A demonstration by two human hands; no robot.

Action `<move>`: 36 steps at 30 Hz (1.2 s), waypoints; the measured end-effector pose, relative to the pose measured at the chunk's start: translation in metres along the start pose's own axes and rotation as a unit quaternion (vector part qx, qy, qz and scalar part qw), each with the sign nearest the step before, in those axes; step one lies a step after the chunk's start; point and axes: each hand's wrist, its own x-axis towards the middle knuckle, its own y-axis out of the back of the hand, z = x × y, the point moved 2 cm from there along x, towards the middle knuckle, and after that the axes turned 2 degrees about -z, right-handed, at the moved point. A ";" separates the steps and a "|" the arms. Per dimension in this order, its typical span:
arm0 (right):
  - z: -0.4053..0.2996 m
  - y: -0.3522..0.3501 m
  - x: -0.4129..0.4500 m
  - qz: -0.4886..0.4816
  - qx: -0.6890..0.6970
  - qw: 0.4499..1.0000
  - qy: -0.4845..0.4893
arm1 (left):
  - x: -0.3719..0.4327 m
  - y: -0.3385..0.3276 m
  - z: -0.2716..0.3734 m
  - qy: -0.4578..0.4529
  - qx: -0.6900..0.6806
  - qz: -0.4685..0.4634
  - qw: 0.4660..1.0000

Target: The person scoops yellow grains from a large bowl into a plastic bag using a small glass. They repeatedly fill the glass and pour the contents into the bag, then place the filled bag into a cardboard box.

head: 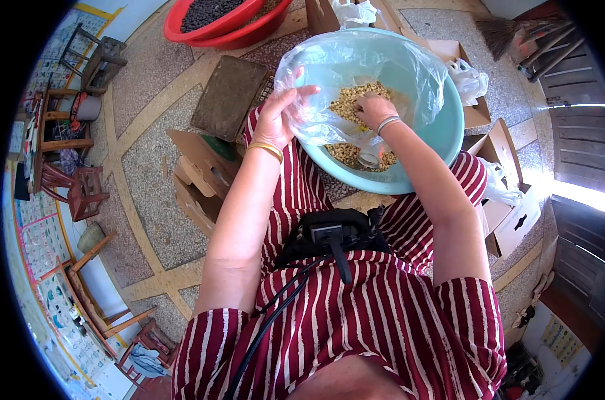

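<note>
A large light-blue plastic basin (455, 135) stands before me, partly between my knees, with pale dried kernels (347, 155) in it. A clear plastic bag (327, 55) is spread wide over the basin, with more kernels seen through or inside its mouth. My left hand (285, 107) grips the bag's left edge, thumb and fingers around the film. My right hand (375, 110) is at the kernels in the middle, its fingers bent together; whether it holds any is hidden. Below it, a small round clear container (368, 159) lies on the kernels near the basin's near side.
Red basins (207, 39), the upper holding dark pieces, stand at the top left. A brown flat board or box (230, 97) lies left of my left hand. Open cardboard boxes (197, 175) flank me, those on the right with white plastic bags (500, 182). Wooden chairs (87, 192) line the left wall.
</note>
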 end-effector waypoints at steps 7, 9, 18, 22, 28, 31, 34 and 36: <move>0.008 0.000 -0.002 0.022 0.113 0.993 0.006 | 0.001 0.002 0.000 0.001 0.008 0.004 1.000; 0.011 0.001 -0.003 0.034 0.150 0.988 0.004 | 0.001 0.002 0.000 0.003 0.009 0.008 1.000; 0.010 0.024 -0.028 0.018 0.144 0.989 0.021 | 0.002 0.002 -0.003 -0.008 0.007 0.011 1.000; 0.020 0.021 -0.034 0.020 0.146 0.989 0.010 | 0.001 -0.003 -0.002 -0.013 0.015 0.020 1.000; 0.034 0.007 -0.028 0.012 0.189 0.981 -0.052 | 0.001 -0.004 -0.001 -0.012 0.017 0.022 1.000; 0.045 0.001 -0.024 0.023 0.212 0.975 -0.066 | 0.001 -0.002 -0.002 -0.010 0.012 0.019 1.000; 0.047 -0.002 -0.023 0.030 0.208 0.976 -0.064 | 0.001 0.000 -0.003 -0.003 0.012 0.019 1.000; 0.045 -0.002 -0.024 0.029 0.205 0.976 -0.064 | 0.002 0.002 -0.003 -0.006 0.013 0.015 1.000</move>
